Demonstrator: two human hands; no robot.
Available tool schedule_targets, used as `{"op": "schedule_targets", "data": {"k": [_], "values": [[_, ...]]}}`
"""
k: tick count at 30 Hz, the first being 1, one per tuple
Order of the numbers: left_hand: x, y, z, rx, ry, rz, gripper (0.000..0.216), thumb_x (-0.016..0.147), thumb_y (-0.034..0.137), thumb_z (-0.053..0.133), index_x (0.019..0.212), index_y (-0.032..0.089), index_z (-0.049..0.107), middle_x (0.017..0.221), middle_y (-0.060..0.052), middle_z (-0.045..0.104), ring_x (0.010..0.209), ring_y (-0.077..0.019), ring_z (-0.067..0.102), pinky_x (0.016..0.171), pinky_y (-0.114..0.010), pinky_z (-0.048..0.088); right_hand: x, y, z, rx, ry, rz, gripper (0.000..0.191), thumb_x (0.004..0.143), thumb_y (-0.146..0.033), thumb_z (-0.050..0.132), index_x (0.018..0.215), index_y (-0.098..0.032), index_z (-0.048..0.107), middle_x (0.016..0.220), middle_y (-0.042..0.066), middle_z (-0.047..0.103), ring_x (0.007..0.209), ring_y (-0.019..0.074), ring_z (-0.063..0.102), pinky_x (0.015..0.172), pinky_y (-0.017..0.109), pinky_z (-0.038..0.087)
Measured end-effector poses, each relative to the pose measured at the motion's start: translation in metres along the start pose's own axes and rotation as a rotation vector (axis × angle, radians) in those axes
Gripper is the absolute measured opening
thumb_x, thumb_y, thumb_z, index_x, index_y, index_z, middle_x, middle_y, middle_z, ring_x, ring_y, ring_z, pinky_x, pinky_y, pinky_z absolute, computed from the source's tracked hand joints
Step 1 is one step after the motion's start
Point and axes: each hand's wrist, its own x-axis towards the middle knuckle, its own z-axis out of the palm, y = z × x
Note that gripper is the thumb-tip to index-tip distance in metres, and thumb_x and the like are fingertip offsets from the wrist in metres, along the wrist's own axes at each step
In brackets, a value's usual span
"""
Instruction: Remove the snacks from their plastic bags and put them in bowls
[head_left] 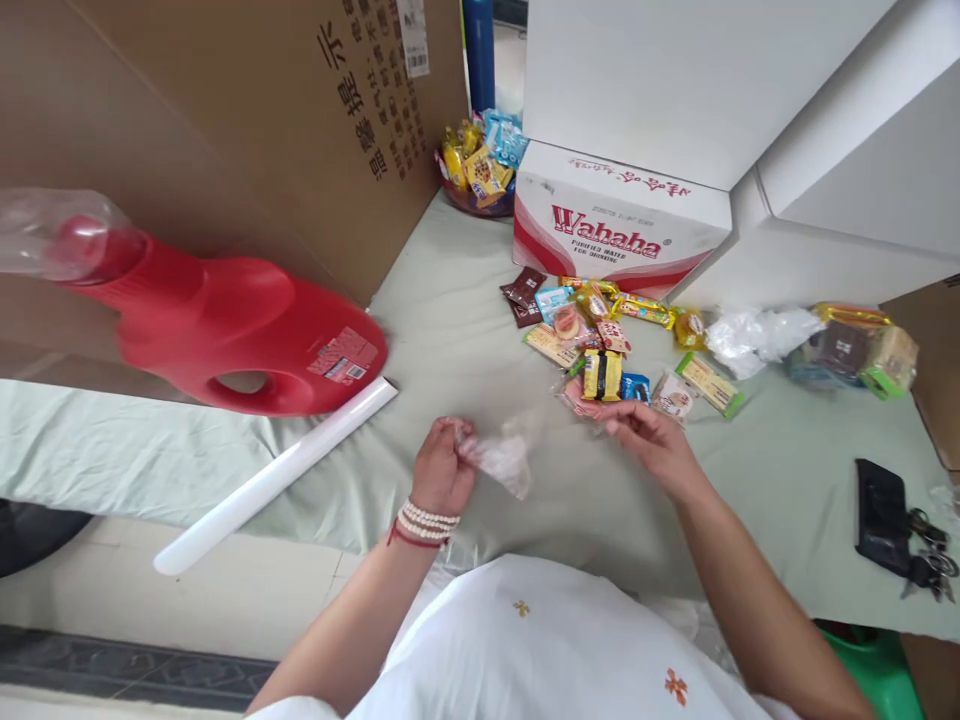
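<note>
My left hand (444,468) is closed on the gathered end of a clear plastic bag (506,462), which hangs off to the right, crumpled and slightly blurred. At the near side of a heap of wrapped snacks, my right hand (654,445) pinches the edge of a pink snack packet (579,393). Right behind that packet lies a yellow-and-black snack packet (602,375), with a blue packet (636,387) beside it. Around them are brown sachets (525,292), a round clear-wrapped snack (673,396) and a green-ended wafer packet (709,383).
A Wahaha carton (619,225) stands behind the snacks, a snack bowl (480,203) to its left. Leftward lie a red jug (255,320) and a white tube (277,475). Rightward are crumpled plastic (757,335), a filled snack bag (855,350), a black case (881,515) and keys (930,560).
</note>
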Motion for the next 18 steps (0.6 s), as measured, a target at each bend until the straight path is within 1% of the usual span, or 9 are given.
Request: {"op": "schedule_targets", "data": {"k": [2, 4, 6, 8, 10, 11, 13, 15, 18], "values": [[-0.005, 0.006, -0.017, 0.077, 0.068, 0.036, 0.026, 0.080, 0.028, 0.075, 0.077, 0.020, 0.050, 0.069, 0.005, 0.048, 0.049, -0.0055, 0.036, 0.044, -0.018, 0.031, 0.042, -0.029, 0.012, -0.287, -0.098, -0.156, 0.025, 0.097, -0.044, 0.063, 0.103, -0.022, 0.072, 0.094, 0.005, 0.070, 0.081, 0.0176, 0.063, 0.073, 0.029, 0.049], [-0.014, 0.009, -0.028, 0.177, 0.118, 0.087, 0.029, 0.082, 0.033, 0.074, 0.076, 0.021, 0.048, 0.067, 0.006, 0.045, 0.050, -0.0061, 0.036, 0.044, -0.018, 0.031, 0.100, -0.058, 0.040, -0.595, -0.243, -0.283, 0.023, 0.099, -0.035, 0.056, 0.109, -0.020, 0.072, 0.093, 0.006, 0.071, 0.084, 0.0203, 0.065, 0.080, 0.032, 0.051], [-0.024, 0.011, -0.035, 0.243, 0.150, 0.138, 0.034, 0.084, 0.040, 0.074, 0.077, 0.021, 0.047, 0.067, 0.006, 0.043, 0.051, -0.0066, 0.039, 0.045, -0.018, 0.032, 0.170, -0.080, 0.077, -0.879, -0.252, -0.363, 0.029, 0.096, -0.024, 0.058, 0.122, -0.015, 0.068, 0.108, 0.012, 0.072, 0.098, 0.0260, 0.067, 0.091, 0.039, 0.052], [-0.031, 0.015, -0.040, 0.264, 0.147, 0.160, 0.039, 0.085, 0.049, 0.074, 0.080, 0.022, 0.046, 0.066, 0.007, 0.044, 0.051, -0.0068, 0.040, 0.045, -0.018, 0.034, 0.244, -0.093, 0.115, -1.055, -0.170, -0.383, 0.046, 0.094, -0.019, 0.059, 0.139, -0.008, 0.058, 0.131, 0.022, 0.065, 0.117, 0.0323, 0.064, 0.102, 0.045, 0.050], [-0.036, 0.019, -0.048, 0.276, 0.142, 0.147, 0.041, 0.086, 0.055, 0.072, 0.083, 0.023, 0.047, 0.067, 0.007, 0.047, 0.050, -0.0068, 0.039, 0.045, -0.018, 0.035, 0.316, -0.096, 0.146, -1.082, -0.056, -0.462, 0.062, 0.094, -0.019, 0.062, 0.151, -0.002, 0.044, 0.152, 0.027, 0.049, 0.134, 0.0343, 0.054, 0.113, 0.046, 0.043], [-0.037, 0.022, -0.052, 0.285, 0.144, 0.129, 0.042, 0.087, 0.057, 0.072, 0.084, 0.023, 0.048, 0.067, 0.007, 0.048, 0.049, -0.0066, 0.039, 0.044, -0.017, 0.035, 0.348, -0.094, 0.157, -1.059, -0.009, -0.478, 0.063, 0.098, -0.023, 0.060, 0.153, 0.001, 0.040, 0.157, 0.028, 0.043, 0.139, 0.0339, 0.050, 0.117, 0.045, 0.040], [-0.039, 0.025, -0.060, 0.296, 0.154, 0.087, 0.043, 0.087, 0.058, 0.071, 0.082, 0.022, 0.049, 0.066, 0.007, 0.048, 0.049, -0.0065, 0.038, 0.043, -0.017, 0.034, 0.402, -0.087, 0.172, -0.955, 0.067, -0.444, 0.062, 0.110, -0.040, 0.039, 0.151, 0.007, 0.038, 0.153, 0.027, 0.045, 0.141, 0.0315, 0.049, 0.117, 0.045, 0.036], [-0.038, 0.026, -0.067, 0.303, 0.158, 0.063, 0.044, 0.087, 0.060, 0.071, 0.079, 0.021, 0.049, 0.064, 0.006, 0.047, 0.048, -0.0061, 0.037, 0.042, -0.017, 0.033, 0.438, -0.076, 0.179, -0.848, 0.087, -0.380, 0.075, 0.110, -0.053, 0.028, 0.149, 0.010, 0.039, 0.145, 0.026, 0.049, 0.141, 0.0331, 0.048, 0.117, 0.049, 0.034], [-0.035, 0.027, -0.071, 0.307, 0.144, 0.056, 0.046, 0.087, 0.060, 0.071, 0.077, 0.021, 0.049, 0.062, 0.007, 0.046, 0.045, -0.0055, 0.036, 0.041, -0.017, 0.031, 0.453, -0.058, 0.185, -0.770, 0.080, -0.368, 0.077, 0.107, -0.055, 0.046, 0.153, 0.006, 0.037, 0.142, 0.027, 0.047, 0.146, 0.0405, 0.041, 0.119, 0.060, 0.030]]}}
